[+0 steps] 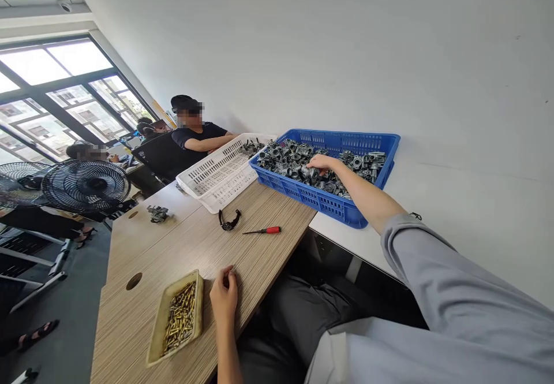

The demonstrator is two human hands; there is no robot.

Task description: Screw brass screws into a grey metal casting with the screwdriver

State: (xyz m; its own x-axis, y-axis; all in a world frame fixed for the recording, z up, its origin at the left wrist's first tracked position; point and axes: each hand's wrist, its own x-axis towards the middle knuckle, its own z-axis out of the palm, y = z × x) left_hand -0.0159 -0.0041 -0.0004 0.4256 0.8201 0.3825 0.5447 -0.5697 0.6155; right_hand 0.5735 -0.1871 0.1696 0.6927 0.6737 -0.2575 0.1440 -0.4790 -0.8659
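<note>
Touching a metal part inside the blue basket, the right hand has bent fingers; grip cannot be confirmed. Left hand rests loosely curled, contents undeterminable, beside the screw box, presumably placed for easy reach.

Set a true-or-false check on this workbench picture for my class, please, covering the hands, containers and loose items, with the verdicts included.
1. The right hand reaches into the blue crate. True.
2. The left hand grips the screwdriver. False: the screwdriver lies on the table, apart from the left hand.
3. A black watch lies on the table. True.
4. The brass-coloured pieces are in the blue crate. False: the brass-coloured pieces are in the yellowish tray.
</note>
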